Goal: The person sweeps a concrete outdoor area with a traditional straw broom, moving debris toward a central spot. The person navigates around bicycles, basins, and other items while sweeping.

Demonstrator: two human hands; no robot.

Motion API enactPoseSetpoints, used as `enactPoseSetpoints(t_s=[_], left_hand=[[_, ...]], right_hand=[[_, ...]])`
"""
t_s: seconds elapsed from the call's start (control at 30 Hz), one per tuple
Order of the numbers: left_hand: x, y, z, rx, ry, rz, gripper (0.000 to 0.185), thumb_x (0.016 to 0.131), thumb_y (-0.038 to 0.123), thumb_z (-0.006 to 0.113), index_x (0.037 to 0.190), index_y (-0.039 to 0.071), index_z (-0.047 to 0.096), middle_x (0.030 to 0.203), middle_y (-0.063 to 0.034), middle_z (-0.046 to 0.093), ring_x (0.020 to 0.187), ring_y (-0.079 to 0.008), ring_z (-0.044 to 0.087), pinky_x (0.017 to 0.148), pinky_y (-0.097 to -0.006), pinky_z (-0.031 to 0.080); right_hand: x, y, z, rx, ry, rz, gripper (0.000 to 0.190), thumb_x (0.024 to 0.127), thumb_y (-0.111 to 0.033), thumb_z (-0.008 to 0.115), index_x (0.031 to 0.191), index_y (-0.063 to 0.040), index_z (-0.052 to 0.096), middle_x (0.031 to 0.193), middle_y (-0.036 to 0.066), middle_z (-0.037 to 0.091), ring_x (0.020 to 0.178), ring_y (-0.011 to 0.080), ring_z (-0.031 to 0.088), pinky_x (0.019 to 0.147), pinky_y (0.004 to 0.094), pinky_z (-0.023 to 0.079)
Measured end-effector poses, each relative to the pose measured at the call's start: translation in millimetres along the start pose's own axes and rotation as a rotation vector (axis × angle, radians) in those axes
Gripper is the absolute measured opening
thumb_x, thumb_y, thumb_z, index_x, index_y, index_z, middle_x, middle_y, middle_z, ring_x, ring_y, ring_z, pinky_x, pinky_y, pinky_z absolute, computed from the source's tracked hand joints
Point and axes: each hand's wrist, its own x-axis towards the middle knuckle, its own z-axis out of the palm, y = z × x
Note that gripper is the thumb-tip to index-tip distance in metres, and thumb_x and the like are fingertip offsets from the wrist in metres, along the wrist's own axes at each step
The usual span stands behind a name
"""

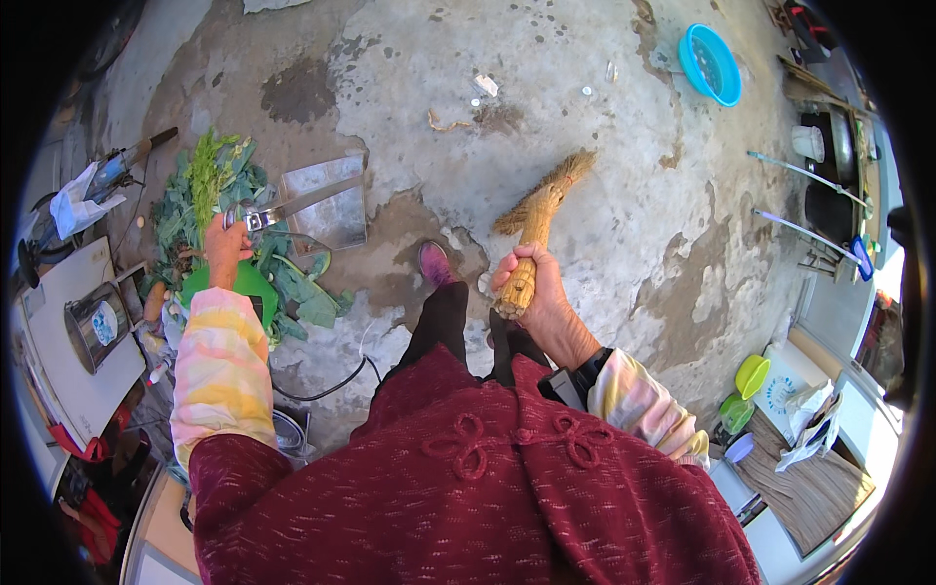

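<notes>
My right hand [545, 289] is wrapped around the bound handle of a short straw broom [540, 212]. The broom's bristle head points away from me, close above the concrete floor; I cannot tell whether it touches. At the left, my left hand [227, 247] grips the shiny metal handle of a sheet-metal dustpan [329, 223], whose pan extends to the right of the hand. Beneath and around that hand lies a heap of leafy green vegetables [175, 197]. A green plastic basin or lid [267, 281] sits partly hidden under my left wrist.
Scraps of litter [485, 85] and a twisted brown strip [446, 126] lie on the stained floor [409, 66]. A blue basin [709, 66] stands far right. A black cable [322, 396] curves beside my legs. A metal pot [99, 325] rests on a white surface at left.
</notes>
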Motion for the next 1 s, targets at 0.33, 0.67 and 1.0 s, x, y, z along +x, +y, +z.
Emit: enactPoseSetpoints(t_s=[0.33,0.67,1.0], left_hand=[[-67.3,28.2,10.9,0.414,-0.052,0.443,0.025,0.065,0.011,0.059,0.088,0.004,0.053,0.065,-0.0133,0.056,0.057,-0.0263,0.055,0.054,-0.0366,0.043],[-102.0,59.2,89.5,0.461,-0.194,0.430,0.026,0.063,0.005,0.060,0.089,0.004,0.054,0.068,-0.0161,0.058,0.063,-0.0322,0.058,0.057,-0.0387,0.044],[-126.0,110.2,169.6,0.489,-0.197,0.381,0.033,0.072,0.013,0.063,0.103,0.007,0.053,0.078,-0.0169,0.060,0.070,-0.0350,0.058,0.061,-0.0407,0.045]], right_hand=[[-42.9,-19.8,-30.0,-0.585,0.115,-0.154,0.015,0.071,-0.014,0.055,0.077,-0.003,0.047,0.061,0.005,0.050,0.047,0.0135,0.050,0.042,0.0260,0.044],[5.8,-180.6,-71.3,-0.718,0.302,-0.464,0.013,0.066,-0.006,0.058,0.072,0.003,0.051,0.061,0.010,0.053,0.049,0.0201,0.055,0.041,0.0315,0.047],[75.5,-396.4,-37.3,-0.644,0.212,-0.368,0.016,0.069,-0.006,0.059,0.080,0.001,0.049,0.062,0.010,0.054,0.049,0.0185,0.055,0.045,0.0294,0.050]])
